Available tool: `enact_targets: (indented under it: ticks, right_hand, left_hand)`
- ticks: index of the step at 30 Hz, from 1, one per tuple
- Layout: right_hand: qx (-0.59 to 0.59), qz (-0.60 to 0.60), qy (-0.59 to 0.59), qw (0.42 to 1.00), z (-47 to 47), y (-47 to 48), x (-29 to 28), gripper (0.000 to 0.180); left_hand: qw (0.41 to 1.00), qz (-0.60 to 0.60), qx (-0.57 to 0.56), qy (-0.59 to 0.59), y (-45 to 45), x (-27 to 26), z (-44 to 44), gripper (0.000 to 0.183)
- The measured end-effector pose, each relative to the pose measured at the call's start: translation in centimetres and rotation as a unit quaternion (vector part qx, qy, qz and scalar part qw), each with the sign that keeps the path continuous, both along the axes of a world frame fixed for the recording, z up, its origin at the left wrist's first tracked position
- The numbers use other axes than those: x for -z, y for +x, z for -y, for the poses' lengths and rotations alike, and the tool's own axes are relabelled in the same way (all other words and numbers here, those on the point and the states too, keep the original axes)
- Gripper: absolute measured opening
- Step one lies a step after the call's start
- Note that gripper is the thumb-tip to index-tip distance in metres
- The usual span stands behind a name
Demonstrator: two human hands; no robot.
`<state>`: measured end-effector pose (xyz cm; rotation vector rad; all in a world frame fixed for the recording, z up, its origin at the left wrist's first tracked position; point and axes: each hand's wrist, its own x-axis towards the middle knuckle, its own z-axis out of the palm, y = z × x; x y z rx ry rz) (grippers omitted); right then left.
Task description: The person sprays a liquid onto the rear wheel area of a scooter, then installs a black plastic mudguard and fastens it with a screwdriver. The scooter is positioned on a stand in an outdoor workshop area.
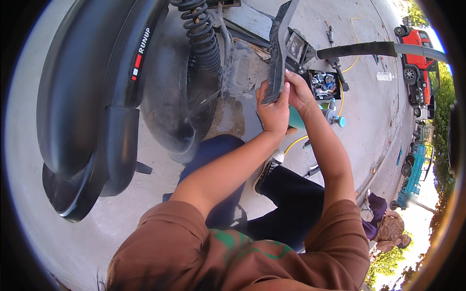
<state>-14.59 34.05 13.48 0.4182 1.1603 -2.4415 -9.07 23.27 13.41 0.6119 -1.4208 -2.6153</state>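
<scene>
A long, dusty black plastic trim piece (pixel 278 47) stands raised in front of me, its lower end between my hands. My left hand (pixel 275 112) grips that end, thumb on one side and fingers on the other. Close beside it, my right hand (pixel 300 89) pinches the right edge with thumb and fingertips. Behind and left of the piece is a scooter's dusty rear wheel fender (pixel 164 98), below a black coil-spring shock absorber (pixel 200 32). The scooter's black seat and tail section (pixel 80 94) bears lettering on its side.
A black tray of sockets and metal parts (pixel 324 86) lies right of my hands, near a dark long-handled tool (pixel 336 67) and a yellow hose (pixel 352 65). A grey tube with a black sleeve (pixel 356 50) crosses above. A person (pixel 389 225) and parked vehicles (pixel 418 54) are farther off.
</scene>
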Motion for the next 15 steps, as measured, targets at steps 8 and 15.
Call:
enact_targets:
  ticks: [8,15]
  right_hand:
    - [-0.055,-0.001,0.025,0.998,0.6,-3.1,3.8,0.031]
    - [-0.026,-0.001,0.077,0.997,3.1,-4.1,2.3,0.028]
  left_hand:
    - [0.978,0.174,0.062,0.096,-0.7,-1.9,2.7,0.024]
    - [0.945,0.233,0.135,0.188,0.1,-2.3,4.1,0.032]
